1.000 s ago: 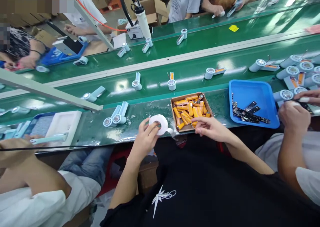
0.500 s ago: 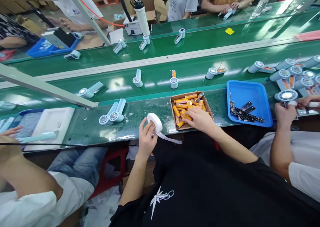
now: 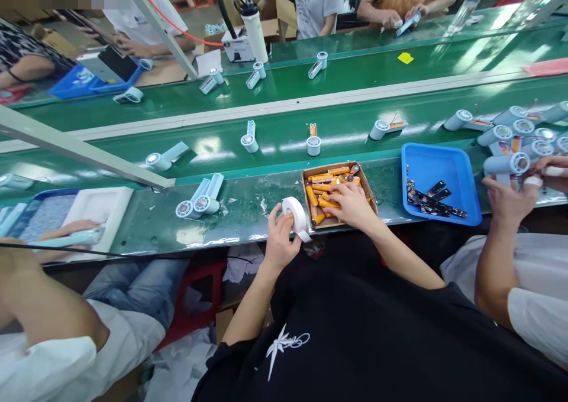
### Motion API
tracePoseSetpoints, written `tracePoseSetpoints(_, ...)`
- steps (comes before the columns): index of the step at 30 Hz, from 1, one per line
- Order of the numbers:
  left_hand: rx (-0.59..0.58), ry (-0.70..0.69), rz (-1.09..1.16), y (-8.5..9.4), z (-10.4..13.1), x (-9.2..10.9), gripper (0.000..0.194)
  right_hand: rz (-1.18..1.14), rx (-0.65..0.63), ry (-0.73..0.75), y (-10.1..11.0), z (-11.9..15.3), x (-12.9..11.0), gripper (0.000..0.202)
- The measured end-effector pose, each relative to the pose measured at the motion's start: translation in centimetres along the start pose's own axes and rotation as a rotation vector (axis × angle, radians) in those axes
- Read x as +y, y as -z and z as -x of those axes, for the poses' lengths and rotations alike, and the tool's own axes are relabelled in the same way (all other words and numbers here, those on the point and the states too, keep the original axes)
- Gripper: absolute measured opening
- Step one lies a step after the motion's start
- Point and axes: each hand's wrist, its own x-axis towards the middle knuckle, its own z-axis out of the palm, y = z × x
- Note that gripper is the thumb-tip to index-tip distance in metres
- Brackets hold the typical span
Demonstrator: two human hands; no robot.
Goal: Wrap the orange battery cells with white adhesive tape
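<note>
My left hand is closed around a roll of white tape, its fingers through the core. A short loose tape end hangs at the roll's lower right side. My right hand reaches into a shallow cardboard box filled with orange cylindrical batteries. Its fingers are spread and rest on the batteries; none is visibly lifted, and the undersides of the fingertips are hidden. Left of the tape, two light-blue fan-like units lie side by side at the bench edge.
A blue tray with black circuit boards stands to the right. Light-blue units lie along the green conveyor. Co-workers' hands hold units at the far right and work over a white foam tray at left. A slanted metal post crosses the left.
My left hand has moved right with the tape roll, closer to the battery box. The loose tape end looks shorter. My right hand stays over the batteries with its fingers slightly shifted.
</note>
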Motion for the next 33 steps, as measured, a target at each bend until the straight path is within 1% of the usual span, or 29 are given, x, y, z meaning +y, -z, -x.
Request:
tracePoseSetpoints(3, -0.013, -0.018, 0.030, -0.5, -0.4, 0.4, 0.028, 0.072, -0.022, 0.051, 0.0, 0.0, -0.6, 0.016)
tracePoseSetpoints(5, -0.022, -0.006, 0.035, -0.7, -0.4, 0.6, 0.029, 0.038, 0.015, 0.065, -0.1, 0.0, -0.5, 0.014)
tracePoseSetpoints(8, -0.028, 0.033, 0.025, -0.9, -0.1, 0.8, 0.025, -0.058, 0.098, 0.036, -0.3, 0.2, 0.0, 0.020)
tracePoseSetpoints(10, -0.033, 0.045, 0.022, -1.0, 0.2, 1.0, 0.023, -0.088, 0.107, 0.017, -0.4, 0.3, 0.2, 0.022)
tracePoseSetpoints(17, -0.035, 0.035, 0.038, -1.1, 0.1, 1.3, 0.022, 0.050, -0.018, 0.064, -0.1, 0.0, -0.9, 0.013)
tracePoseSetpoints(20, -0.033, 0.037, 0.030, -1.1, 0.1, 1.2, 0.022, 0.093, -0.038, 0.067, 0.1, 0.0, -1.1, 0.014)
tracePoseSetpoints(24, -0.041, 0.038, 0.024, -1.0, 0.1, 1.1, 0.024, 0.175, -0.052, 0.108, 0.4, 0.3, -1.2, 0.019)
tracePoseSetpoints(28, -0.042, 0.033, 0.017, -0.9, 0.1, 1.2, 0.023, 0.210, -0.115, 0.141, 1.2, 0.2, -1.1, 0.022)
tracePoseSetpoints(33, -0.041, 0.041, 0.033, -1.0, 0.2, 1.4, 0.023, 0.233, -0.079, 0.164, 1.8, 0.2, -0.2, 0.022)
